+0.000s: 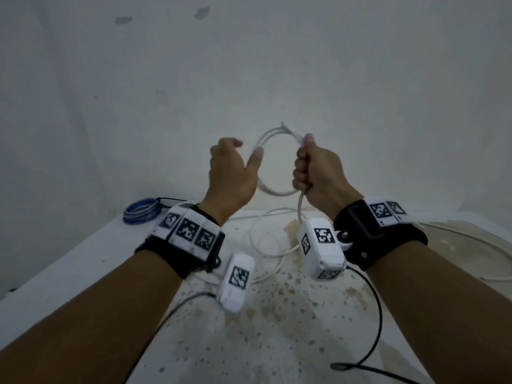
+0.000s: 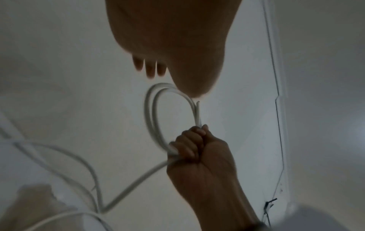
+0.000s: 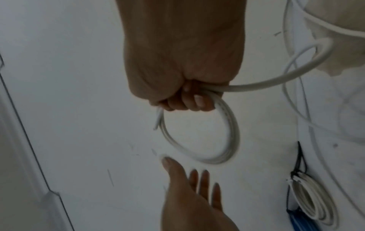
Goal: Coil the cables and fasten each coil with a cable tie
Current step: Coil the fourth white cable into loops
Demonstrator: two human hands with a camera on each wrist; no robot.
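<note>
The right hand (image 1: 318, 173) is fisted round a thin white round cable (image 1: 273, 162), gripping a small coil of approx two or three loops held up in the air above the white speckled tabletop (image 1: 263, 342); the cut end of the cable pokes out just past the thumb, w/ the coil hanging off the fist towards the other hand; from the right wrist view the fingers (image 3: 189, 101) are curled tight over the bunched strands.

The left hand (image 1: 230, 173) is just beside the coil, fingers loosely spread and thumb stuck out, holding nothing; in the head view the thumb tip sits right at the coil's rim, but whether it actually touches is hard to say, as it's blurred; the right wrist view shows a small gap.

The rest of that white cable drops from under the right fist down to the tabletop and lies there in loose, untidy loops directly below the raised coil; more of it trails off to the right of the coil.

To the left of the raised coil, at the table's back corner by the pale wall (image 1: 249, 65), lies a finished blue cable coil (image 1: 141, 212); next to it, seen from the right wrist, a white cable coil (image 3: 314, 201) cinched w/ a black cable tie (image 3: 296, 173).

Both forearms carry black wrist straps w/ white marker blocks; thin black leads run from them across the tabletop.
</note>
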